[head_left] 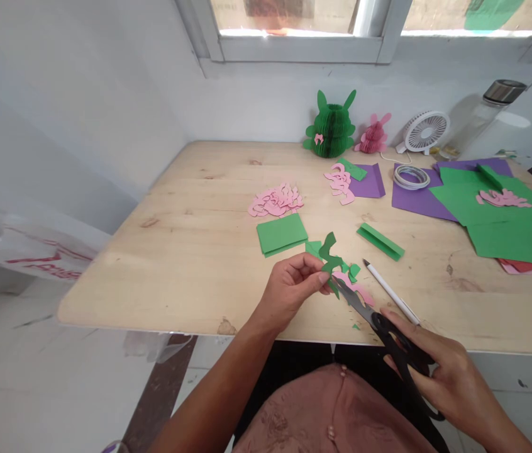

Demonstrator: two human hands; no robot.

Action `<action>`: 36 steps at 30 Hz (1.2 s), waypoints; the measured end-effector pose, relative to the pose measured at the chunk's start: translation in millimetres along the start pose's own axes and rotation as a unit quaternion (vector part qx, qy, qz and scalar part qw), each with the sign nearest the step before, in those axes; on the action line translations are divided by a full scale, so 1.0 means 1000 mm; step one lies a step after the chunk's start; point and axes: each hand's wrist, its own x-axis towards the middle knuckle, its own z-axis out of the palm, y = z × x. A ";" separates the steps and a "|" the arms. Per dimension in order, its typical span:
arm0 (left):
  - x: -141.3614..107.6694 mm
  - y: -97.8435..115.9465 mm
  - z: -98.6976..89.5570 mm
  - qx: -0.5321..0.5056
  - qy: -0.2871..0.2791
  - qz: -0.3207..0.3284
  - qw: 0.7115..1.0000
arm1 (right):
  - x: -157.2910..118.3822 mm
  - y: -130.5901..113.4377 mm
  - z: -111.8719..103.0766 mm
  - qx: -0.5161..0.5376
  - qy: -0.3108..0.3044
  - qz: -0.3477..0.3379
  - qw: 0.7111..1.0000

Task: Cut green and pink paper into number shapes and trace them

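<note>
My left hand (294, 286) pinches a wavy green paper piece (329, 248) between thumb and fingers above the table's front part. My right hand (445, 365) is wrapped round the black handles of the scissors (400, 346). The blades point up and left, and their tips are at the lower part of the green piece, beside my left thumb. Under the blades lie a pink paper piece (360, 290) and small green scraps (353, 272). Just behind my left hand rests a folded green paper (282, 234). A white pen (391, 292) lies right of the blades.
Pink cutouts (278, 200) are piled mid-table, with more (340, 182) by a purple sheet (370, 182). A folded green strip (380, 241), tape rolls (411, 177) and green sheets (515, 233) lie right. Paper figures (332, 132), a fan (426, 132) and a bottle (487, 119) stand behind.
</note>
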 end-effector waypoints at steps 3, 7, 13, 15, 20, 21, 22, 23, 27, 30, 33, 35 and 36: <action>0.000 -0.001 0.001 -0.004 0.006 0.007 1.000 | 0.001 0.000 0.000 -0.005 -0.001 -0.008 1.000; -0.001 -0.003 0.003 -0.004 0.014 0.010 1.000 | 0.002 0.000 -0.001 -0.013 0.006 -0.018 1.000; -0.002 -0.005 0.006 -0.002 0.028 0.019 0.999 | 0.003 0.000 0.001 -0.012 0.013 -0.017 1.000; -0.002 -0.006 0.008 -0.008 0.034 0.020 0.999 | 0.003 0.000 0.001 -0.009 0.014 -0.013 1.000; -0.003 -0.009 0.011 -0.028 0.049 0.020 0.998 | 0.003 -0.001 0.001 0.001 0.024 -0.007 1.000; -0.003 -0.009 0.011 -0.030 0.051 0.021 0.998 | 0.003 -0.001 0.001 0.004 0.022 -0.002 1.000; -0.003 -0.009 0.012 -0.031 0.054 0.022 0.998 | 0.003 -0.001 0.001 0.008 0.018 0.004 1.000; -0.003 -0.010 0.012 -0.030 0.057 0.022 0.998 | 0.003 -0.001 0.001 0.012 0.012 0.010 1.000; -0.004 -0.010 0.014 -0.020 0.069 0.019 0.997 | 0.000 0.001 0.003 0.031 0.002 0.031 0.999; -0.004 -0.010 0.015 -0.024 0.070 0.022 0.997 | -0.002 0.003 0.004 0.041 0.003 0.038 0.998; -0.005 -0.010 0.016 -0.030 0.071 0.024 0.997 | -0.003 0.004 0.004 0.049 0.000 0.038 0.998; -0.006 -0.011 0.018 -0.035 0.073 0.022 0.997 | -0.002 0.004 0.005 0.053 -0.005 0.040 0.998; -0.006 -0.011 0.018 -0.038 0.074 0.020 0.996 | -0.002 0.003 0.005 0.057 -0.006 0.042 0.997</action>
